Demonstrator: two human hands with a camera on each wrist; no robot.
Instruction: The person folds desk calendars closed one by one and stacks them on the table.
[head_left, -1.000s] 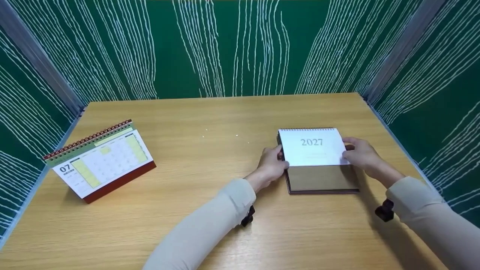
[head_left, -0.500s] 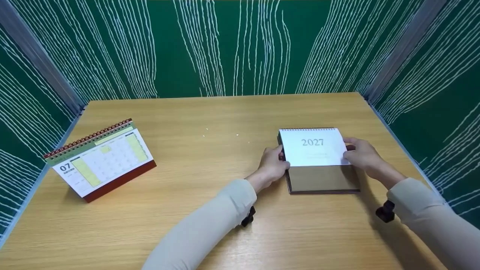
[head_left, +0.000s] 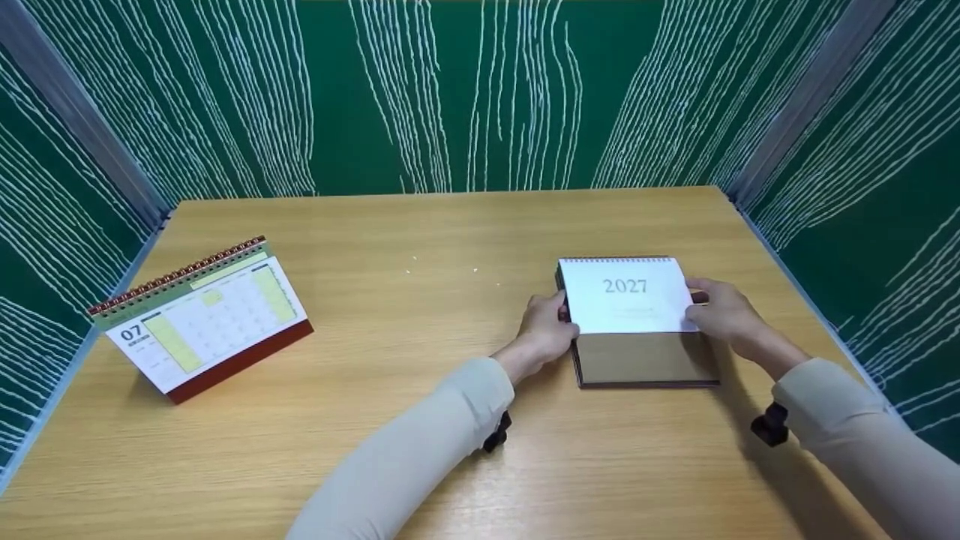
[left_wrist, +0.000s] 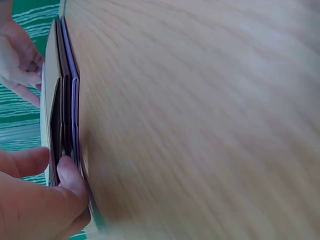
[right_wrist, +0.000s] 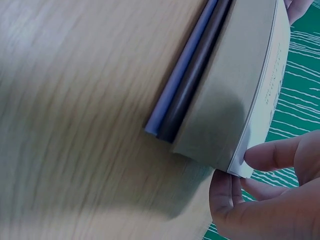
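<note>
A spiral-bound desk calendar (head_left: 626, 300) lies nearly flat on the right part of the table, its white "2027" page showing above a bare brown board (head_left: 645, 360). At its left edge my left hand (head_left: 544, 326) grips it, thumb near the page's lower corner. The left wrist view shows the fingers of this left hand (left_wrist: 45, 200) at the edges of the folded boards (left_wrist: 65, 95). My right hand (head_left: 727, 311) pinches the right edge of the white pages. In the right wrist view, the right hand (right_wrist: 280, 185) has its thumb and fingers on either side of the page corner (right_wrist: 242, 162).
A second desk calendar (head_left: 210, 322) with a red base stands tilted at the left, showing month 07. Small white specks (head_left: 475, 270) lie on the wooden table (head_left: 375, 240). Green panels with white lines (head_left: 450, 90) enclose the back and sides.
</note>
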